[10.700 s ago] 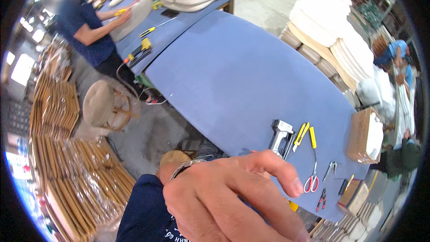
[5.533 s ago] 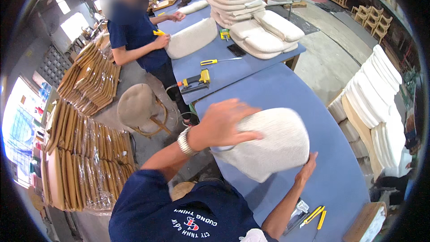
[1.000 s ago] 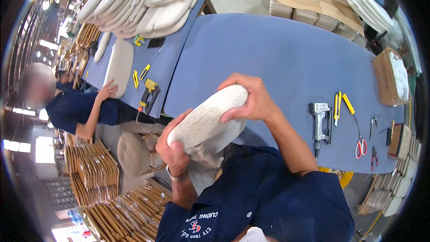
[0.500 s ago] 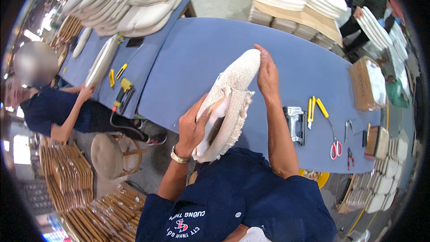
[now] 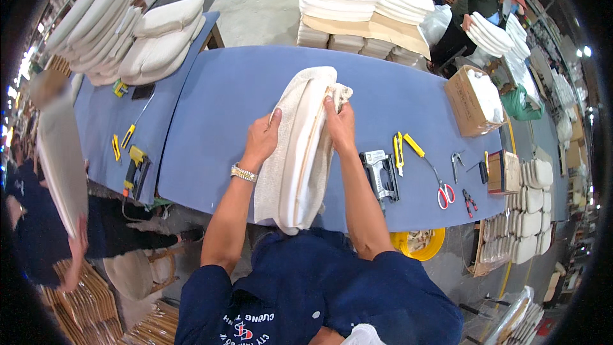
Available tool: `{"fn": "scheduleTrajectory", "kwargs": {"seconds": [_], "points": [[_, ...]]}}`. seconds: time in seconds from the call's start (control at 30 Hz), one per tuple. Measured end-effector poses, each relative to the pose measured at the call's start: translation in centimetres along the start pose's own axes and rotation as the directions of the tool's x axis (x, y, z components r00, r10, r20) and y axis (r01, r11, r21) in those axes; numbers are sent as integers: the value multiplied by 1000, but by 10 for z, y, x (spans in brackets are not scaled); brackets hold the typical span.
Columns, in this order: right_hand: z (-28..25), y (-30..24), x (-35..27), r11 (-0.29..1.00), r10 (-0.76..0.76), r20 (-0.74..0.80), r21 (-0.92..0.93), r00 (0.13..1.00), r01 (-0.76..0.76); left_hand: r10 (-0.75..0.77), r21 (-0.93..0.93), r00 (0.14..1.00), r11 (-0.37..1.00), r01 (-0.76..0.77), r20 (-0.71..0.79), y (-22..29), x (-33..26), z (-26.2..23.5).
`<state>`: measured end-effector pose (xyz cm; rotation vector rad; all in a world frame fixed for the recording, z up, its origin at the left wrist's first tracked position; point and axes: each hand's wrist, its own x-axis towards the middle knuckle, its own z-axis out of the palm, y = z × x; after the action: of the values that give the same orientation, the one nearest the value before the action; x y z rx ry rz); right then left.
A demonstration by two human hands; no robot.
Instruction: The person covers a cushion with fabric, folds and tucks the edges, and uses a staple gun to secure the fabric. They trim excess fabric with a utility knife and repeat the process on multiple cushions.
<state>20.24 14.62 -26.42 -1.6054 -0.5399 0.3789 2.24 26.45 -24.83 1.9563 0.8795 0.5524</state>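
Note:
A cream fabric-covered seat cushion (image 5: pixel 281 166) stands on its edge in front of my chest, over the near side of the blue table. Its open side shows white foam and a thin brownish board edge inside the loose cover. My left hand (image 5: pixel 260 140) grips the cover on the left, thumb up. My right hand (image 5: pixel 340 124) is closed on the gathered cover edge at the upper right, its thumb pressed near the board. The fingers behind the cushion are partly hidden. A silver staple gun (image 5: pixel 379 176) lies just right of my right forearm.
On the blue table (image 5: pixel 223 89) lie yellow cutters (image 5: pixel 398 153), red-handled scissors (image 5: pixel 446 196), small pliers (image 5: pixel 469 203) and a cardboard box (image 5: pixel 469 105). Cushion stacks (image 5: pixel 159 45) rise at the far left. A co-worker (image 5: pixel 38 198) holds a cushion at left. A yellow basin (image 5: pixel 428 243) sits below the table.
The cushion has turned more upright, its open side now facing up between my hands. My right hand has moved from its far end to the cover edge. The view has shifted right.

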Motion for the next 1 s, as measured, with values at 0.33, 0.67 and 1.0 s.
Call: {"fn": "scheduleTrajectory", "kwargs": {"seconds": [0.33, 0.67, 1.0], "points": [[41, 31, 44, 938, 117, -153, -308, 981, -160, -76, -100, 959, 989, 107, 274, -65, 89, 12], [62, 40, 67, 864, 61, -246, -473, 967, -175, 153, -338, 925, 941, -29, 346, -53, 220, 33], [96, 16, 83, 911, 99, -125, -388, 987, -140, 138, -417, 619, 845, 333, 773, -50, 282, 91]]}}
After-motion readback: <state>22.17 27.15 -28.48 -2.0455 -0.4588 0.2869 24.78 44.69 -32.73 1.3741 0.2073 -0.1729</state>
